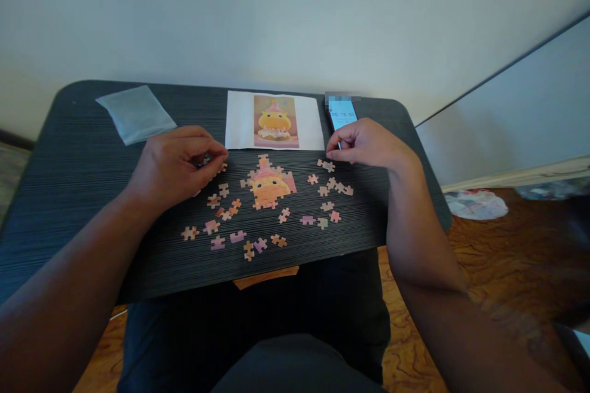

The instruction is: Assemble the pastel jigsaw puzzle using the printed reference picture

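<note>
A partly joined jigsaw cluster showing a yellow duck lies mid-table on the dark table. Several loose puzzle pieces are scattered around it. My left hand rests left of the cluster, fingers curled in a pinch over small pieces near its fingertips. My right hand sits right of the cluster, fingers pinched together just above a loose piece. What either pinch holds is hidden.
A white reference sheet with the duck picture lies at the table's back. A phone with a lit screen sits beside it. A clear plastic bag lies back left. A crumpled bag lies on the wooden floor at right.
</note>
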Tool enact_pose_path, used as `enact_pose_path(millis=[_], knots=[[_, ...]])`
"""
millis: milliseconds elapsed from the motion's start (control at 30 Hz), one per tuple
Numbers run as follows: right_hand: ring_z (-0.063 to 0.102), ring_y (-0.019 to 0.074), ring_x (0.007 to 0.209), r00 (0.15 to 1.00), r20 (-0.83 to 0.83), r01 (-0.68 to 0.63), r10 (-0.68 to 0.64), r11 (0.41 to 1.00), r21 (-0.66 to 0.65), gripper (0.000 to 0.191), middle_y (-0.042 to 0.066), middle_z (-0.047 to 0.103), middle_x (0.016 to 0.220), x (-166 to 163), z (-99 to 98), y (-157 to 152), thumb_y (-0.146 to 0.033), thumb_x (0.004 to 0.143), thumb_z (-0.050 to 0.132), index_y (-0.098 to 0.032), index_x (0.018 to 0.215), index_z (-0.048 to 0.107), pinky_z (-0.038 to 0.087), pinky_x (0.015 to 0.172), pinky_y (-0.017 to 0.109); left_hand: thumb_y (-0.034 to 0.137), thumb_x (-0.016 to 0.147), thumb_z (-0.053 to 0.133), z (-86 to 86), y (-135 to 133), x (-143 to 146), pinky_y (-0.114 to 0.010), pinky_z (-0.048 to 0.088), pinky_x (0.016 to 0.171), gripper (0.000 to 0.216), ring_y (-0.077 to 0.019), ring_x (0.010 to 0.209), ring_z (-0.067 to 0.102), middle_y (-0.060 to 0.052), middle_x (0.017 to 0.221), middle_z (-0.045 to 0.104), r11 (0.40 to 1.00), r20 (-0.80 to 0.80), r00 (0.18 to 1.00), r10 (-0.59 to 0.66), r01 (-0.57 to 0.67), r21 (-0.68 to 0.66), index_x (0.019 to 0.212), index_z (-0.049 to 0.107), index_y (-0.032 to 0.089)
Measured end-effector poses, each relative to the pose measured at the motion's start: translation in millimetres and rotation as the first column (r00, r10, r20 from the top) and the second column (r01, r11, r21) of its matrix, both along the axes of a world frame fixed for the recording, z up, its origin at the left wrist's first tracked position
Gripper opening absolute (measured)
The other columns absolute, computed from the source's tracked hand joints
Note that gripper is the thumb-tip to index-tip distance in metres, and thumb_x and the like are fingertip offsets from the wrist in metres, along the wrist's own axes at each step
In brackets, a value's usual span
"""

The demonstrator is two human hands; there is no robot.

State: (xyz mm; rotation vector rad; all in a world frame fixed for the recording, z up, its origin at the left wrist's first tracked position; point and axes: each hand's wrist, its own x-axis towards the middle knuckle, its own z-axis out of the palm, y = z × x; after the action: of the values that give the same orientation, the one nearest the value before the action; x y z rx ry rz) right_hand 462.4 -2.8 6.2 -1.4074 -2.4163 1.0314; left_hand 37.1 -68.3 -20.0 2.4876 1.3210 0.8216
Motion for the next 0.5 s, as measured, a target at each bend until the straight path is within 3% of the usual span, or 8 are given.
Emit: enact_pose_path(millis=[300,500], knots=[[0.050,0.0121,0.059,1.000,-0.008,-0.009,0.009,1.000,-0.011,0.020,-0.005,0.064,0.066,-6.2,-6.0,0.8,-0.043,0.095,0.087,-0.024,0.099,0.088,0.032,0.065,0.039,0.030,0.109,0.073,3.4,-0.6,-1.2,-0.031,0.047,0.068,0.021,-0.0135,0.075,0.062,-0.002,0.089,0.073,0.998,0.057,0.997,0.052,-0.054,0.029,0.098,0.084,0.016],[0.048,0.0123,0.060,1.000,-0.001,-0.015,0.015,1.000,-0.014,0.022,-0.007,0.059,0.064,-8.0,-1.8,0.1,-0.046,0.095,0.087,-0.025,0.099,0.086,0.032,0.067,0.039,0.031,0.108,0.072,5.0,-0.3,-1.9,-0.033,0.047,0.072,0.018,-0.0146,0.078,0.060,-0.002,0.091,0.072,0.995,0.000,0.997,0.081,-0.081,-0.049,0.102,0.083,0.018]])
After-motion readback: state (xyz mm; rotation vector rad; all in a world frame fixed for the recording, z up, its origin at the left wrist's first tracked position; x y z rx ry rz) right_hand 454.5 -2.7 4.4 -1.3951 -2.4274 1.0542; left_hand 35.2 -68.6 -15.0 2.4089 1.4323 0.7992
